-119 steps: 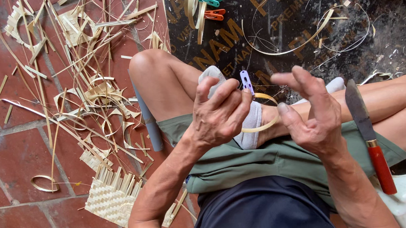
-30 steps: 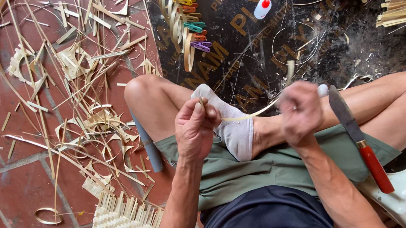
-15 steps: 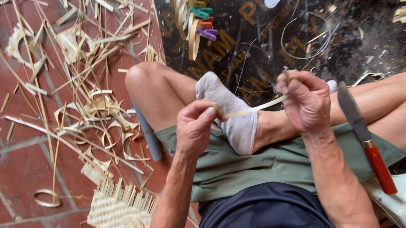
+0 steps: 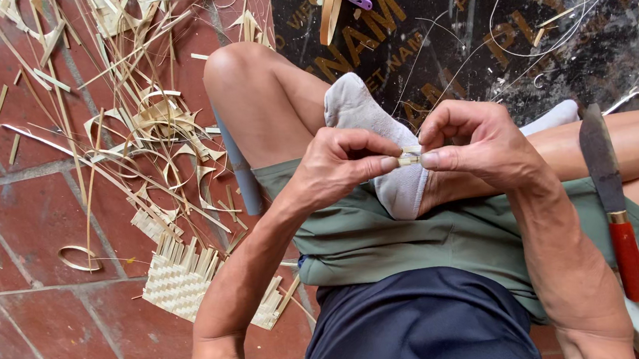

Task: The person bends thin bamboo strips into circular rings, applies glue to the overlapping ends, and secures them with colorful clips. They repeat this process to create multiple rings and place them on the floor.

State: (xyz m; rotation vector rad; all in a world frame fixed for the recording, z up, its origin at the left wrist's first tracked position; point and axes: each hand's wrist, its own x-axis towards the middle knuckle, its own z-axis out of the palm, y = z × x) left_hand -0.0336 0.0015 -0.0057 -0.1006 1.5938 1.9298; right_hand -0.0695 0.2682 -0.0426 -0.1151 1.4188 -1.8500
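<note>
Both hands meet above the lap, left hand (image 4: pixel 334 166) and right hand (image 4: pixel 480 144) pinching a small bamboo strip piece (image 4: pixel 409 158) between fingertips, seemingly folding it, needing a steady, delicate squeeze.

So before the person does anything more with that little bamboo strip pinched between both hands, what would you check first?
1. Strip held at both ends: the left hand and right hand each pinch the small bamboo strip between thumb and forefinger. Ok.
2. Strip in plain sight: only a short pale piece shows between the fingertips; its length and condition are too small to judge. Cannot tell.
3. Knife out of the way: the red-handled knife lies across the right leg, apart from both hands. Ok.
4. Blade edge facing away from skin: cannot tell.
5. Work supported: hands sit over the grey sock; whether they touch it is unclear. Cannot tell.
</note>
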